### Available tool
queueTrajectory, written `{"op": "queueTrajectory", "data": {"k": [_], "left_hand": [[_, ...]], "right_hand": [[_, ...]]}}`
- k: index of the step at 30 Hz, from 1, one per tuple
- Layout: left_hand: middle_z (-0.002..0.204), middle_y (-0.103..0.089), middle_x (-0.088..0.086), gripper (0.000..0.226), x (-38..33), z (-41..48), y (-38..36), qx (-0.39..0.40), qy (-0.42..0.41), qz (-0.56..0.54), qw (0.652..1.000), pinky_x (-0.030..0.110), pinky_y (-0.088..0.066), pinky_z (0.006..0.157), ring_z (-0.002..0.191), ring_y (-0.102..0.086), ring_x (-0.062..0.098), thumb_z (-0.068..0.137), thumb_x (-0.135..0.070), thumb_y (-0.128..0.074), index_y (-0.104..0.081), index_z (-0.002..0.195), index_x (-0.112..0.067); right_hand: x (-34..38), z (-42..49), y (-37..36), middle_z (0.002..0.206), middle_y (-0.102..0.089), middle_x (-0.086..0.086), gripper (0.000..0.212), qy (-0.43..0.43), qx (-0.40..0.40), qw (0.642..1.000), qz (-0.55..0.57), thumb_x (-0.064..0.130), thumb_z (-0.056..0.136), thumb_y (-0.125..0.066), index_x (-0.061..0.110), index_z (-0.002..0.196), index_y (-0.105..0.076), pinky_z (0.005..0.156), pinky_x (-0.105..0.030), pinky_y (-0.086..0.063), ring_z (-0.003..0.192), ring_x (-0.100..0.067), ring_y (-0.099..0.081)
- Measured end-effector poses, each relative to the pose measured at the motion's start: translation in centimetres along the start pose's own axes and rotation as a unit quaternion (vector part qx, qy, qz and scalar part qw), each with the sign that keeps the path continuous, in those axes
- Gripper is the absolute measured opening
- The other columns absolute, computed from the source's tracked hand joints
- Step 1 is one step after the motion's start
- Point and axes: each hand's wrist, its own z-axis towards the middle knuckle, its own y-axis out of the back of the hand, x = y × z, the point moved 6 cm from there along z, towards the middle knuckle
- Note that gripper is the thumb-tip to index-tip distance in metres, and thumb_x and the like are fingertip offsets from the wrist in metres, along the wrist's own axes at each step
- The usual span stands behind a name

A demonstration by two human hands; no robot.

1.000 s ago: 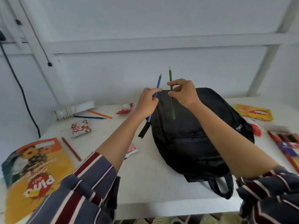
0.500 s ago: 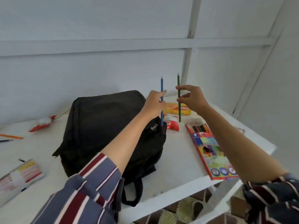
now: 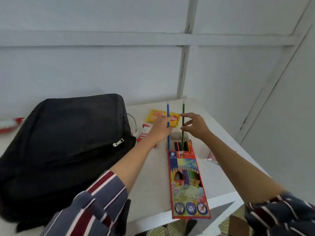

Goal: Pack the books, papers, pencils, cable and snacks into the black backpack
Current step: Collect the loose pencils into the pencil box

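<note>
Your left hand (image 3: pixel 160 129) pinches the blue pencil (image 3: pixel 168 126) and holds it upright, its lower end down beside the left edge of the open pencil box (image 3: pixel 186 181). Your right hand (image 3: pixel 196 126) pinches the green pencil (image 3: pixel 183 123) between thumb and fingers, also upright, with its lower end among the coloured pencils (image 3: pixel 183 145) that show at the box's open far end. The two held pencils stand near each other, apart and roughly parallel. The box lies flat on the white worktop (image 3: pixel 153 181), its near end reaching the worktop's near edge. To the left lies the black backpack (image 3: pixel 64 147), flat, with its zipper pull (image 3: pixel 118 142) facing the box. Beyond your left hand sits a yellow snack packet (image 3: pixel 156 115), and just right of the backpack lies a red-and-white snack wrapper (image 3: pixel 143 133) next to a grey cable (image 3: pixel 133 120). Another red-and-white packet (image 3: pixel 10 124) lies blurred at the far left.
</note>
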Motion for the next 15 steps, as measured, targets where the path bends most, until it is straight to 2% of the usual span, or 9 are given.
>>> {"op": "queueTrajectory", "data": {"k": [3, 7, 10, 13, 15], "left_hand": [[0.144, -0.028, 0.014, 0.053, 0.1, 0.6, -0.2, -0.006, 0.003, 0.005, 1.000, 0.021, -0.032, 0.096, 0.125, -0.042, 0.029, 0.093, -0.002, -0.047, -0.033, 0.144, -0.012], [0.143, -0.028, 0.014, 0.053, 0.4, 1.2, -0.5, -0.005, 0.012, 0.011, 1.000, 0.025, -0.034, 0.098, 0.120, -0.045, 0.029, 0.093, -0.003, -0.049, -0.033, 0.143, -0.010], [0.141, -0.031, 0.014, 0.053, 0.3, 1.5, -0.7, -0.008, 0.014, 0.021, 1.000, 0.025, -0.034, 0.098, 0.121, -0.044, 0.027, 0.093, -0.004, -0.050, -0.034, 0.143, -0.011], [0.139, -0.032, 0.015, 0.053, 0.4, 1.7, -1.0, -0.006, 0.014, 0.028, 0.999, 0.021, -0.033, 0.094, 0.122, -0.043, 0.026, 0.093, -0.004, -0.050, -0.034, 0.143, -0.011], [0.135, -0.034, 0.015, 0.053, 0.3, 1.7, -1.3, -0.003, 0.013, 0.032, 0.999, 0.021, -0.034, 0.092, 0.119, -0.045, 0.027, 0.093, -0.003, -0.049, -0.034, 0.143, -0.010]], "right_hand": [[-0.7, 0.6, -0.7, 0.134, -0.051, -0.009, 0.054, 0.007, 0.035, 0.999, -0.013, 0.006, 0.078, -0.072, 0.011, 0.128, -0.055, 0.064, -0.008, -0.041, 0.089, -0.016, -0.060], [-2.2, 0.5, -2.4, 0.137, -0.047, -0.009, 0.061, -0.017, 0.166, 0.981, -0.096, 0.017, 0.079, -0.073, 0.016, 0.135, -0.048, 0.088, -0.027, -0.041, 0.117, -0.024, -0.049], [-2.5, 0.0, -3.1, 0.148, -0.031, -0.008, 0.074, 0.011, 0.230, 0.958, -0.170, 0.029, 0.081, -0.071, 0.019, 0.145, -0.032, 0.110, -0.039, -0.027, 0.134, -0.027, -0.027], [-2.6, -0.8, -3.6, 0.158, -0.007, -0.003, 0.093, 0.035, 0.298, 0.930, -0.211, 0.046, 0.078, -0.069, 0.018, 0.150, -0.015, 0.116, -0.043, -0.015, 0.143, -0.026, -0.010], [-3.1, -1.5, -3.9, 0.158, -0.002, -0.003, 0.103, 0.045, 0.320, 0.906, -0.274, 0.057, 0.073, -0.068, 0.018, 0.150, -0.012, 0.118, -0.045, -0.009, 0.144, -0.025, -0.007]]}}
